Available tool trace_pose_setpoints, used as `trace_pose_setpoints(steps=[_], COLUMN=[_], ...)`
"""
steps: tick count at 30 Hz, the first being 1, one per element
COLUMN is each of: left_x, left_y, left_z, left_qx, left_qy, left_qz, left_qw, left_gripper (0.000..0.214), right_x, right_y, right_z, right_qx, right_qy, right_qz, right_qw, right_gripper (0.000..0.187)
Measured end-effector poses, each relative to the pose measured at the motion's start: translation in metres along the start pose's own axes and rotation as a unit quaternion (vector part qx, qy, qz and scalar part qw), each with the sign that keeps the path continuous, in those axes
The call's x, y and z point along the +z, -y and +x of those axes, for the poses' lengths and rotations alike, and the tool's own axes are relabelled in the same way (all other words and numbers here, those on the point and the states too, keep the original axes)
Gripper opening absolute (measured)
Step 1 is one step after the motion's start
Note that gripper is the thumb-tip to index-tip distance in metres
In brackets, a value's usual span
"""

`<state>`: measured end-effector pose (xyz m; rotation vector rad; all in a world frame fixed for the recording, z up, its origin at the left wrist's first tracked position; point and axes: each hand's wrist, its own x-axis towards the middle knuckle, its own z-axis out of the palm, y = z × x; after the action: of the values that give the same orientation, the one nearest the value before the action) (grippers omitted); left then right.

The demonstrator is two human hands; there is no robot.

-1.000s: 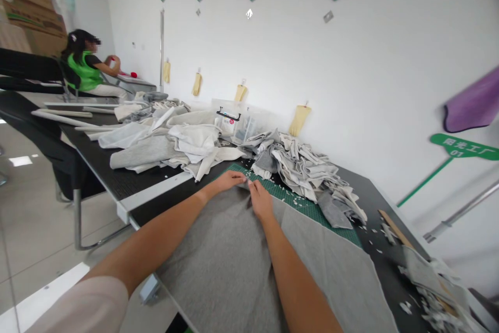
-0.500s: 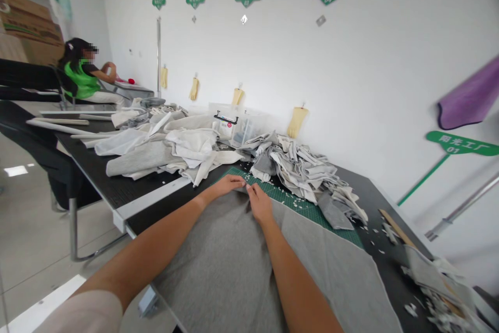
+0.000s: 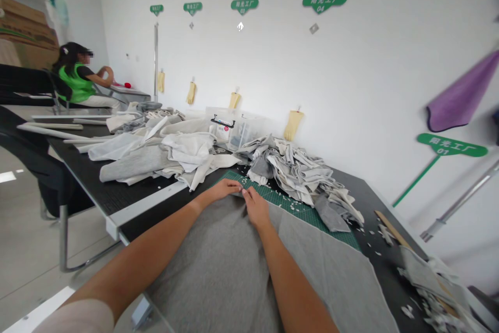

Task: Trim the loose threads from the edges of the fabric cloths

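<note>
A large grey cloth [image 3: 210, 265] lies spread over the near part of the table and hangs past its front edge. Its far edge is pinched between the fingers of my left hand [image 3: 226, 188]. Close beside it, nearly touching, my right hand [image 3: 255, 205] also grips that edge with thumb and fingers. The cloth puckers below both hands. Under the cloth's far edge shows a green cutting mat [image 3: 290, 202] strewn with small pale scraps.
Heaped pale cloths [image 3: 156, 151] lie at the left, grey cloth strips [image 3: 296, 167] behind the mat. A clear plastic box [image 3: 230, 130] stands at the back. Cloth scraps [image 3: 429, 281] lie at the right. A black chair [image 3: 39, 167] is left. A person in a green vest [image 3: 80, 83] sits farther off.
The view has tilted up slightly and shifted right, so the scene sits a little lower and further left. Both hands keep their pinch on the cloth's edge, almost unmoved.
</note>
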<state>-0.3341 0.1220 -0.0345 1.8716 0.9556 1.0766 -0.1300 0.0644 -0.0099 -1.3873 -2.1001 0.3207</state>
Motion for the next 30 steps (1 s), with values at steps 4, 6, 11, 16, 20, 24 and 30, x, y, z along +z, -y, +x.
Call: trace_pose_setpoints(steps=[4,6,11,16,20,24,30], left_x=[-0.001,-0.001,0.0,0.002,0.002,0.002,0.004], left_y=[0.0,-0.002,-0.005,-0.008,-0.012,-0.014,-0.017], left_z=[0.0,-0.001,-0.003,-0.005,-0.007,-0.008,-0.011], left_qx=[0.003,0.007,0.0,-0.009,-0.005,-0.017,-0.01], left_qy=[0.009,0.017,0.012,0.01,0.007,0.008,0.006], left_qz=[-0.002,-0.005,0.005,-0.009,-0.017,-0.01,-0.027], left_qw=[1.0,1.0,1.0,1.0,1.0,1.0,1.0], left_gripper=[0.04,0.04,0.038,0.036,0.036,0.038,0.039], right_x=[0.0,0.001,0.001,0.001,0.001,0.002,0.004], right_y=[-0.001,-0.001,-0.001,-0.001,-0.001,-0.001,-0.003], right_z=[0.001,0.001,0.001,0.001,0.001,0.001,0.002], right_qx=[0.0,-0.002,-0.006,-0.009,-0.02,-0.024,-0.024], right_qy=[0.0,0.002,0.002,0.003,0.003,0.003,0.003], right_qz=[-0.001,0.002,0.002,-0.003,-0.006,-0.011,-0.008], right_qw=[1.0,1.0,1.0,1.0,1.0,1.0,1.0], right_gripper=[0.043,0.042,0.042,0.04,0.04,0.038,0.038])
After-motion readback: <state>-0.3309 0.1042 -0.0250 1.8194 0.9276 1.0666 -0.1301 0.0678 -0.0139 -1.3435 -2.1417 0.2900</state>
